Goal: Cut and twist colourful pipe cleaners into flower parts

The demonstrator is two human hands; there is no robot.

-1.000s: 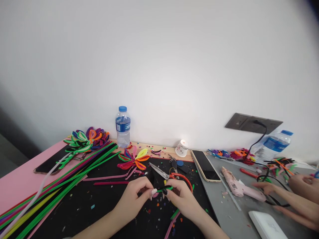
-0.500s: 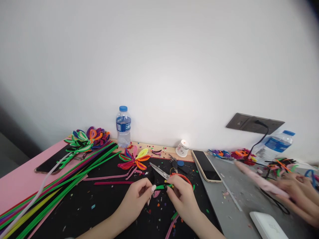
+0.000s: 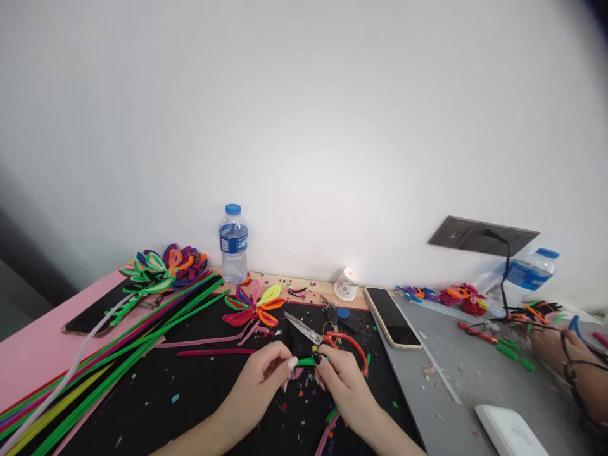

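My left hand (image 3: 256, 387) and my right hand (image 3: 349, 387) are close together over the black mat (image 3: 190, 405). Between their fingertips runs a short green pipe cleaner (image 3: 305, 362), pinched at both ends. Just beyond my right hand lie scissors (image 3: 306, 329) with orange handles, blades pointing left. Behind my left hand a multicoloured pipe-cleaner flower (image 3: 256, 306) rests on the mat. Pink pipe-cleaner pieces (image 3: 204, 342) lie to its left. A pink and green strip (image 3: 327, 434) is partly hidden below my right hand.
Long pipe cleaners (image 3: 128, 354) cover the left side. A water bottle (image 3: 233, 244), a paper cup (image 3: 346, 284), keys (image 3: 330, 312) and a phone (image 3: 393, 318) stand or lie farther back. At right are a white device (image 3: 508, 430) and another person's hand (image 3: 560, 354) near a cable.
My hands stay nearly in place, the right fingers shifting slightly on the green pipe cleaner. The other person's hand has drawn back right, and the pale pink object there is out of sight.
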